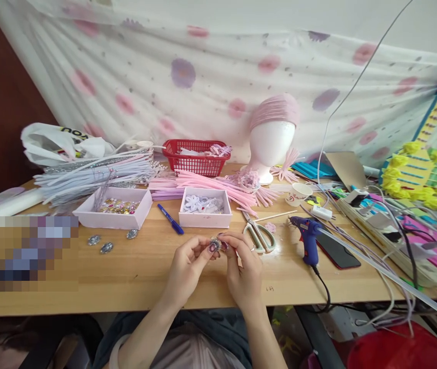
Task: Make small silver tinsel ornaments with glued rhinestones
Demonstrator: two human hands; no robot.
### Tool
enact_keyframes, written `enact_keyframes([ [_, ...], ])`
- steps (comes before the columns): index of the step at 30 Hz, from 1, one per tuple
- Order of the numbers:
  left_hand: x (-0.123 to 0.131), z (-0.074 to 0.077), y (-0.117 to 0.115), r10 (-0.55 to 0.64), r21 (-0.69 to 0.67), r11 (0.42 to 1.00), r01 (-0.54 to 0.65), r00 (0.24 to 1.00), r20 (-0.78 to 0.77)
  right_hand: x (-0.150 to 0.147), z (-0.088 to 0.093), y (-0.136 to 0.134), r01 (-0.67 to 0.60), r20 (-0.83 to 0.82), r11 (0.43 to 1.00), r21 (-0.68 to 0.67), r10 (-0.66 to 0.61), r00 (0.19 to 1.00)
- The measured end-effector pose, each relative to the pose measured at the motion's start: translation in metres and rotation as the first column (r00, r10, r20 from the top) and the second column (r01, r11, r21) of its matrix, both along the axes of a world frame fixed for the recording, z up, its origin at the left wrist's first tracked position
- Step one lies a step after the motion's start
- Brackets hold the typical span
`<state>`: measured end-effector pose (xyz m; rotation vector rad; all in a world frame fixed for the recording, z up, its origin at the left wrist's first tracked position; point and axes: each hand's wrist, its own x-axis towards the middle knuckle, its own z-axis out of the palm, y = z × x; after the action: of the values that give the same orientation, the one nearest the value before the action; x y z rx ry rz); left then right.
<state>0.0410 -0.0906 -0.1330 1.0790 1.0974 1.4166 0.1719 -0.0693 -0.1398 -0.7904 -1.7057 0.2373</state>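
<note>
Near the table's front, my left hand (188,262) and my right hand (244,266) meet fingertip to fingertip. Pinched between them is a small sparkly ornament (215,244), silvery and partly covered by the fingers. Three similar silvery gems lie to the left, one of them a gem (106,248) nearest the front edge. Behind my hands stands a white box (205,220) with white fuzzy pieces. Another white box (106,220) holds gold and red gems. A blue pen (170,219) lies between the boxes. Scissors (260,237) rest just beyond my right hand.
On the right are a blue glue gun (309,241), a dark phone (337,250), cables and a power strip. Pink and white stems, a red basket (197,165), a white foam head (271,141) and a paper cup (298,195) stand at the back.
</note>
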Motion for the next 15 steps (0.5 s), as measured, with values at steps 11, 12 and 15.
enact_keyframes([
  [11,0.0,0.002,-0.002,0.011,-0.013,1.0,-0.012,0.997,-0.076,0.002,0.002,0.0,0.016,0.003,1.0,-0.022,-0.016,1.0],
  [12,0.0,0.001,-0.001,0.01,-0.016,1.0,-0.011,0.998,-0.068,0.004,0.004,-0.001,0.01,0.015,1.0,-0.03,-0.009,1.0],
  [15,-0.001,-0.001,0.0,0.02,-0.041,0.999,-0.022,0.999,-0.036,0.02,0.008,-0.005,0.005,0.05,0.998,-0.067,-0.002,0.999],
])
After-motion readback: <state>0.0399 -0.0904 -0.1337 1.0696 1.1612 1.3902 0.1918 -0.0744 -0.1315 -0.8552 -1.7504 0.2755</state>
